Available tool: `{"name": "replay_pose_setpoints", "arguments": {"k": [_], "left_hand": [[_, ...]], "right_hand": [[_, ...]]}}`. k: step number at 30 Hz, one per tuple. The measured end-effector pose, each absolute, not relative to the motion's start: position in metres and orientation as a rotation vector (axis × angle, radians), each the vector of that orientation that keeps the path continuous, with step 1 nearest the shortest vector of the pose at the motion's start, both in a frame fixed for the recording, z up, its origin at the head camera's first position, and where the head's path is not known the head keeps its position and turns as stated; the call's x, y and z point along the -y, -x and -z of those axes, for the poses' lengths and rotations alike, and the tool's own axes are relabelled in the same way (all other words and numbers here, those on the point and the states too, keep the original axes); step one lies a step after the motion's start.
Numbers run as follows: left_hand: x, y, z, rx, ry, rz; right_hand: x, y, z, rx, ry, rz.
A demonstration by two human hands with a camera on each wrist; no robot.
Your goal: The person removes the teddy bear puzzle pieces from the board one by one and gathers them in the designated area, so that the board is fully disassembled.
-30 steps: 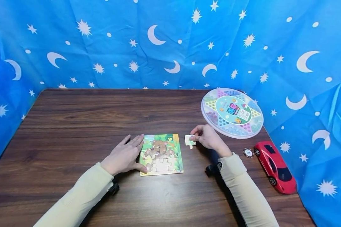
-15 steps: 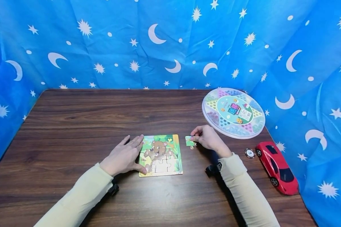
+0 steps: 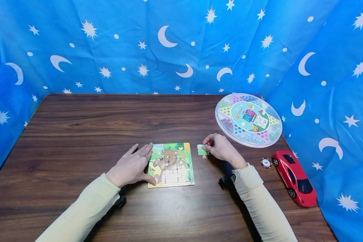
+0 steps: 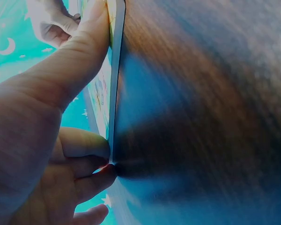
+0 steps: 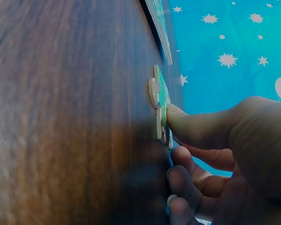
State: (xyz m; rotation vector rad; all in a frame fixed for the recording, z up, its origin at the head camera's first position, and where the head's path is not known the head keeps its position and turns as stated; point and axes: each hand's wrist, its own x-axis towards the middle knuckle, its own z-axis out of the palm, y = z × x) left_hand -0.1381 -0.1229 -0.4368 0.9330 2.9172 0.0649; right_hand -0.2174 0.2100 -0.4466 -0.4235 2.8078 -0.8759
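Note:
My left hand (image 3: 133,166) lies spread at the left side of a square jigsaw puzzle (image 3: 176,154) with a brown bear picture. Its thumb presses on the near left corner and its fingertips touch the left edge; in the left wrist view the thumb lies over the board's rim (image 4: 115,84). My right hand (image 3: 222,148) pinches a green puzzle piece (image 3: 201,150) just right of the board, thumb on top. In the right wrist view the piece (image 5: 160,98) lies close to the tabletop, fingers at its side. A pale area in the puzzle's lower middle shows piece outlines.
A round Chinese checkers box (image 3: 249,120) sits beyond my right hand. A poker chip (image 3: 265,163) and a red toy car (image 3: 294,178) lie to the right on the wooden table (image 3: 109,117). A blue star-and-moon curtain (image 3: 124,43) hangs behind.
Both hands stay nearly in place. The piece under my right fingers tilts slightly, its top going from pale glare to green. The head view shifts a little.

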Motion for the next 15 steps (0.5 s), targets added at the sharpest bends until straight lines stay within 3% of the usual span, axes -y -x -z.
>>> {"name": "replay_pose_setpoints", "arguments": {"k": [15], "left_hand": [[0.1239,0.1378,0.4364,-2.911,-0.917,-0.097]], "right_hand": [[-0.2046,0.2119,0.4401,-2.839,0.42,0.837]]}}
